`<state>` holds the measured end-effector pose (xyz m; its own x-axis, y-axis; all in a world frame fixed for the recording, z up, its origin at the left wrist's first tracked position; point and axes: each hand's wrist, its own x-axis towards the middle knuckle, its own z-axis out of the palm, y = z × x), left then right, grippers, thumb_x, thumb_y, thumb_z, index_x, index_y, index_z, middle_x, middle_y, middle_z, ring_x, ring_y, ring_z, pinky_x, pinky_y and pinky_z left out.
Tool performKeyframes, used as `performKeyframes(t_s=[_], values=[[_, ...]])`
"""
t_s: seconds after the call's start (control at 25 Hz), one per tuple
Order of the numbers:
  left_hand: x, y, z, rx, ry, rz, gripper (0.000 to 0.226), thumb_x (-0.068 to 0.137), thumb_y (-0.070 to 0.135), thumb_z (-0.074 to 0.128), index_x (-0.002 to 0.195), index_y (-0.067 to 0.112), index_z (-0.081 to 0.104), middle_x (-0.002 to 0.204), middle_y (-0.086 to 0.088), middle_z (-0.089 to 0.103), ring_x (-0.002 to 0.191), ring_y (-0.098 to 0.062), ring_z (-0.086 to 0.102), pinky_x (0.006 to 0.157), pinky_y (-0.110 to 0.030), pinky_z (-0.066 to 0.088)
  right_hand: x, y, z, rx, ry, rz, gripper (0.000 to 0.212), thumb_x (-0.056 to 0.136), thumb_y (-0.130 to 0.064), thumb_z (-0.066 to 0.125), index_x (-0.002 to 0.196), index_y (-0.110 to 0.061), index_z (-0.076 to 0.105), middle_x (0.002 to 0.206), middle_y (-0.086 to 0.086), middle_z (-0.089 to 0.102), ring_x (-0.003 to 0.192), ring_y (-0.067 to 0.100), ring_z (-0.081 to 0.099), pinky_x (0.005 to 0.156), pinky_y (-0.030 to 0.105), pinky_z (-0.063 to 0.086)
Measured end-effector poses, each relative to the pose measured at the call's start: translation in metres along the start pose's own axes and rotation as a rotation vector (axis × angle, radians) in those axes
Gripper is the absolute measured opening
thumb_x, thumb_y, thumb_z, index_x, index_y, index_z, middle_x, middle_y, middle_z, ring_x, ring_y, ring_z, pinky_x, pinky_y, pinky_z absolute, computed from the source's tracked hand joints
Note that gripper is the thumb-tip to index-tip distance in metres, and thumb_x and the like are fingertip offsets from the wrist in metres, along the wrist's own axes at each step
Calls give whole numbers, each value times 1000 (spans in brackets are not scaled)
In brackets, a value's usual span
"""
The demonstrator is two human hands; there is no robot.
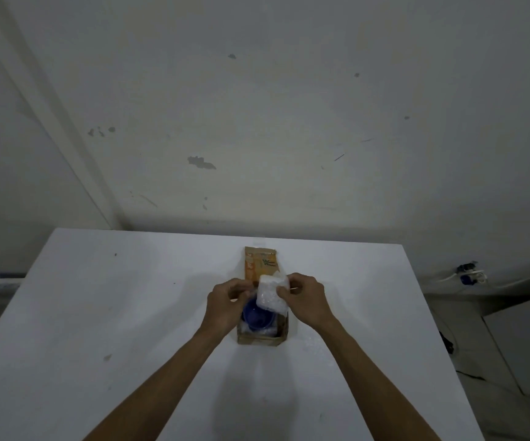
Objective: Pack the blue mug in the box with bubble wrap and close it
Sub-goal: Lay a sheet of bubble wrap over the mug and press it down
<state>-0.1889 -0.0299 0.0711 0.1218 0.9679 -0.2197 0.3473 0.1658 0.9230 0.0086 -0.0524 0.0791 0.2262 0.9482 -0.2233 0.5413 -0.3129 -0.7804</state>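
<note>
**Blue mug sits in the box while two hands hold the bubble wrap**

A small brown box (262, 337) stands on the white table (98, 313), about halfway between the left and right edges and nearer the far edge than the near one. The box is open at the top. Its lid flap (261, 264) sticks up at the back and has orange print on it.

The blue mug (257, 315) is inside the box, standing up with its mouth open to the top. Some clear wrap shows around it near the box wall.

A folded piece of white bubble wrap (273, 294) is held over the right side of the box, partly covering the mug.

The right hand (305, 300) pinches the right edge of the bubble wrap with its fingers closed on it. The left hand (225, 305) is curled at the left side of the box, with its fingertips up by the wrap. It is too blurry to tell if the left hand really grips the wrap or just touches it.

Both bare arms reach in from the near edge of the table.
</note>
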Motion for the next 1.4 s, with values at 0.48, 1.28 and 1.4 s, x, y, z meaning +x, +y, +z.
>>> performKeyframes(t_s=[0.48, 1.28, 1.4], values=[[-5, -68, 17, 120, -303, -157, 108, 63, 20, 91, 148, 22, 24, 135, 11, 45, 125, -17, 51, 88, -22, 50, 9, 43, 84, -443, -31, -328, 37, 83, -22, 75, 116, -13, 60, 121, 8, 57, 96, 23, 64, 73, 32, 59], [-4, -86, 28, -3, -208, -110, 76, 78, 22, 80, 141, 26, 38, 139, -3, 55, 123, -16, 54, 105, -31, 44, 44, 40, 88, -721, -210, -230, 22, 91, -26, 63, 105, -10, 71, 98, 10, 73, 87, 28, 70, 78, 39, 58], [-5, -84, 30, -52, -195, -149, 75, 77, 41, 70, 142, 22, 40, 139, -5, 54, 126, -22, 54, 110, -43, 44, 36, 38, 95, -816, -180, -237, 21, 85, -27, 72, 97, -10, 70, 90, 10, 74, 75, 27, 72, 63, 35, 60]])
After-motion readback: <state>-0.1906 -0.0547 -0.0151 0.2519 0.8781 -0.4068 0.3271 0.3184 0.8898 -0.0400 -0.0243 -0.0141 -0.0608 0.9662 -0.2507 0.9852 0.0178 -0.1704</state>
